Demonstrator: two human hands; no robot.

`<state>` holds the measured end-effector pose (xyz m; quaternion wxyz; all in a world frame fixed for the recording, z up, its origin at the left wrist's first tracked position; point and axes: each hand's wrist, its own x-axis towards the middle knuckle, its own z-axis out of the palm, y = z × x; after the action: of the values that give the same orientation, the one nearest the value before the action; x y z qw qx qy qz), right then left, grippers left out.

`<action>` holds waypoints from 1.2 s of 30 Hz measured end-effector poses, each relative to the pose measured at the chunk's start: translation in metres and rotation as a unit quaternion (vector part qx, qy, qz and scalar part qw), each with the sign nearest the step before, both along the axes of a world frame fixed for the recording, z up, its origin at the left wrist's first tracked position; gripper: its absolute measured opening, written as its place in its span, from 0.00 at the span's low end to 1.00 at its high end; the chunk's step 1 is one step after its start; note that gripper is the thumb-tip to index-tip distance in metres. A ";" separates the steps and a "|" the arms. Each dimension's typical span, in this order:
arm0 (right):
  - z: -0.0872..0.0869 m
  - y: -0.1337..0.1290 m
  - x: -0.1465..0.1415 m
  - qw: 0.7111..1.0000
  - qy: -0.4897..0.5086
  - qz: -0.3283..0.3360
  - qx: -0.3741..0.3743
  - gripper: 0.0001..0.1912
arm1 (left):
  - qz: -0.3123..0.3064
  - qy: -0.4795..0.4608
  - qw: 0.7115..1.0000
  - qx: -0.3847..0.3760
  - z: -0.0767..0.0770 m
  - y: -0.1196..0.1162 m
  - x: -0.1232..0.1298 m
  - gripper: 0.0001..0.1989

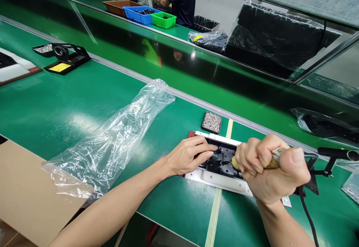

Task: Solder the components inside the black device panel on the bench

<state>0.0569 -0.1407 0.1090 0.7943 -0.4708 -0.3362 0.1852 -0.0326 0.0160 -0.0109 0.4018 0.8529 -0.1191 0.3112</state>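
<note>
A black part with grey pieces lies in a white fixture (224, 180) on the green bench. My left hand (193, 154) rests on the part's left side, fingers stretched out over it, the index fingertip touching near its middle. My right hand (270, 164) is wrapped round a tool (235, 162) with a yellowish, taped grip; its lower end points into the part, and the contact spot is hard to make out. A black cable runs down beside my right wrist. Behind the fixture sits a small black tray (211, 122) filled with tiny metal pieces.
A crumpled clear plastic bag (120, 134) lies left of my hands, over a cardboard sheet (30, 191). A black stand with a yellow sponge (59, 67) is at the back left. Beyond the rail are blue (138, 16) and green bins (164, 22), wrapped black parts and another person (182, 0).
</note>
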 end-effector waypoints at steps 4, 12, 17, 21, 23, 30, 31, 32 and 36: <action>-0.001 -0.001 0.001 1.000 -0.005 0.013 -0.002 0.32 | 0.000 -0.001 1.000 0.003 0.000 0.000 0.000 0.17; -0.001 0.000 0.000 1.000 -0.003 -0.003 0.005 0.31 | 0.000 0.003 1.000 0.004 0.000 0.000 0.000 0.17; -0.001 0.000 0.000 1.000 0.009 -0.001 -0.003 0.31 | -0.001 0.000 1.000 0.002 0.000 0.000 -0.001 0.17; 0.000 0.000 -0.001 1.000 -0.006 0.001 -0.001 0.31 | 0.002 -0.001 1.000 0.005 0.001 0.000 -0.001 0.17; 0.000 0.000 -0.001 1.000 -0.010 0.003 0.000 0.31 | 0.002 0.001 1.000 0.006 0.002 0.000 -0.001 0.17; 0.001 -0.002 0.001 0.999 -0.017 0.027 -0.006 0.32 | 0.001 -0.001 1.000 0.000 0.000 0.000 -0.001 0.17; 0.001 -0.002 0.001 1.000 -0.018 0.023 -0.006 0.32 | 0.001 -0.002 1.000 -0.001 0.000 0.000 -0.001 0.17; 0.001 -0.001 0.001 1.000 -0.018 0.018 -0.005 0.32 | 0.001 -0.002 1.000 -0.001 0.000 0.000 -0.001 0.17; 0.000 -0.001 -0.001 1.000 -0.015 0.004 -0.006 0.32 | 0.000 0.001 1.000 -0.002 0.000 0.000 0.000 0.17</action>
<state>0.0563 -0.1413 0.1093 0.7857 -0.4769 -0.3487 0.1834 -0.0330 0.0159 -0.0111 0.4037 0.8526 -0.1180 0.3103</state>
